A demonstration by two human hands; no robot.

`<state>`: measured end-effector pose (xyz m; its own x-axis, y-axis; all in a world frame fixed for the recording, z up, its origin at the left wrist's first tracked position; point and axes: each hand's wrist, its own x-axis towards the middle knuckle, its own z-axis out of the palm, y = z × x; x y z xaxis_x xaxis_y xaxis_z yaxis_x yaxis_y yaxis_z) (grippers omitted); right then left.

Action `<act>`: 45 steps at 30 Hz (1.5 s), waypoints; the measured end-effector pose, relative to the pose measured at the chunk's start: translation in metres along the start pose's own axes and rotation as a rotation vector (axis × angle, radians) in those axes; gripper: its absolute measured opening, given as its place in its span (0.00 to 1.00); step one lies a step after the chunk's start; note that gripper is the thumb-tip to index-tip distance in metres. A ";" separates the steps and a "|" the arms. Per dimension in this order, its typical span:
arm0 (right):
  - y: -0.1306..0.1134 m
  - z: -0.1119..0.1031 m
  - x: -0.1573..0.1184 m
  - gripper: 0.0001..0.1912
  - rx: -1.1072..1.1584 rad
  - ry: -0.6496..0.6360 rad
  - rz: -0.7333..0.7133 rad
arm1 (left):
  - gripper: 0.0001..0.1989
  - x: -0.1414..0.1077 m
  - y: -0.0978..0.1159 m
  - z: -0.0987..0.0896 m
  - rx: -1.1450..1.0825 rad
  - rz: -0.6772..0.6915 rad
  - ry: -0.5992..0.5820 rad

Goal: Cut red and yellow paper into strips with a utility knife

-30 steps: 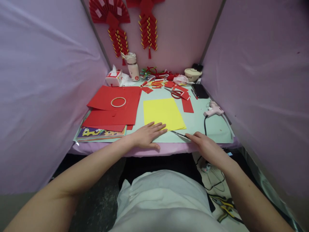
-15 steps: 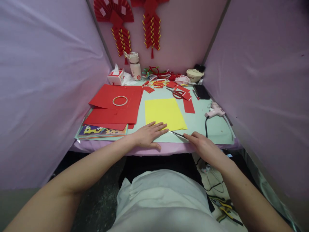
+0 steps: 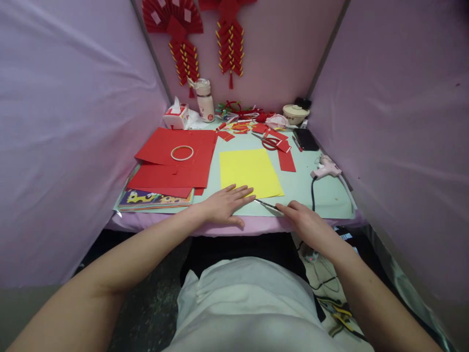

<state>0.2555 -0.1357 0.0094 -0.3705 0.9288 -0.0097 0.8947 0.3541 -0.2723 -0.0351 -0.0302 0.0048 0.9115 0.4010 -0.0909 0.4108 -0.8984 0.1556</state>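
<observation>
A sheet of yellow paper (image 3: 251, 168) lies flat near the table's front edge, its near edges slightly offset as if doubled. My left hand (image 3: 227, 203) rests on its near left part, fingers stretched out and palm down. In my right hand (image 3: 302, 217) is a slim craft knife (image 3: 269, 204) with a dark handle and a silvery blade. The blade points left along the paper's near edge, its tip close to my left fingertips. Whether the blade is inside the fold is too small to tell.
Red paper sheets (image 3: 176, 173) with a ring (image 3: 182, 153) on top lie left. Scissors (image 3: 269, 142), red strips (image 3: 287, 159) and a phone (image 3: 306, 139) are behind. A glue gun (image 3: 326, 167) sits right. A bottle (image 3: 205, 100) and tissue box (image 3: 176, 117) stand at the back.
My right hand and the craft knife have shifted slightly to the left along the paper's near edge. My left hand has stayed in place.
</observation>
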 end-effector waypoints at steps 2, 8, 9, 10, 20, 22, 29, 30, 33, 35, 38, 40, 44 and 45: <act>0.001 0.000 -0.001 0.33 0.005 -0.002 0.005 | 0.48 -0.002 0.000 -0.002 0.000 -0.001 0.007; 0.006 0.004 -0.002 0.34 0.009 -0.002 -0.002 | 0.49 -0.016 -0.002 -0.002 0.018 -0.011 -0.003; 0.006 0.004 -0.002 0.33 0.009 -0.001 -0.002 | 0.49 -0.017 -0.003 0.000 0.017 -0.011 -0.012; 0.005 0.005 -0.001 0.33 0.009 0.000 -0.002 | 0.49 -0.018 -0.003 0.001 0.015 -0.011 -0.018; -0.011 0.001 0.019 0.29 -0.045 -0.014 -0.033 | 0.50 -0.018 -0.003 0.004 0.023 -0.017 -0.011; -0.013 -0.002 0.014 0.31 -0.032 -0.033 -0.027 | 0.50 -0.019 -0.002 0.004 0.024 -0.019 -0.011; -0.014 -0.003 0.009 0.33 -0.019 -0.038 -0.017 | 0.50 -0.019 -0.003 0.005 0.029 -0.026 -0.013; -0.015 -0.003 0.011 0.32 -0.023 -0.033 -0.023 | 0.49 -0.019 -0.002 0.005 0.031 -0.028 -0.016; -0.019 -0.002 0.013 0.31 -0.041 -0.030 -0.022 | 0.49 -0.019 -0.002 0.004 0.031 -0.031 -0.023; -0.021 -0.002 0.012 0.31 -0.042 -0.031 -0.020 | 0.49 -0.019 -0.002 0.004 0.031 -0.027 -0.018; -0.020 -0.003 0.009 0.33 -0.022 -0.034 -0.025 | 0.48 -0.018 -0.003 0.005 0.035 -0.021 -0.005; -0.018 -0.002 0.008 0.34 -0.013 -0.029 -0.028 | 0.48 -0.019 -0.003 0.004 0.041 -0.020 -0.001; -0.010 0.003 0.010 0.33 -0.002 0.014 -0.053 | 0.50 -0.026 -0.004 0.002 0.060 -0.041 0.018; -0.009 0.004 0.010 0.33 0.001 0.023 -0.059 | 0.50 -0.029 -0.005 0.002 0.063 -0.045 0.016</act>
<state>0.2426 -0.1297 0.0078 -0.4163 0.9088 0.0288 0.8714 0.4078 -0.2727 -0.0637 -0.0379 0.0052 0.8926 0.4435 -0.0804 0.4496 -0.8887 0.0897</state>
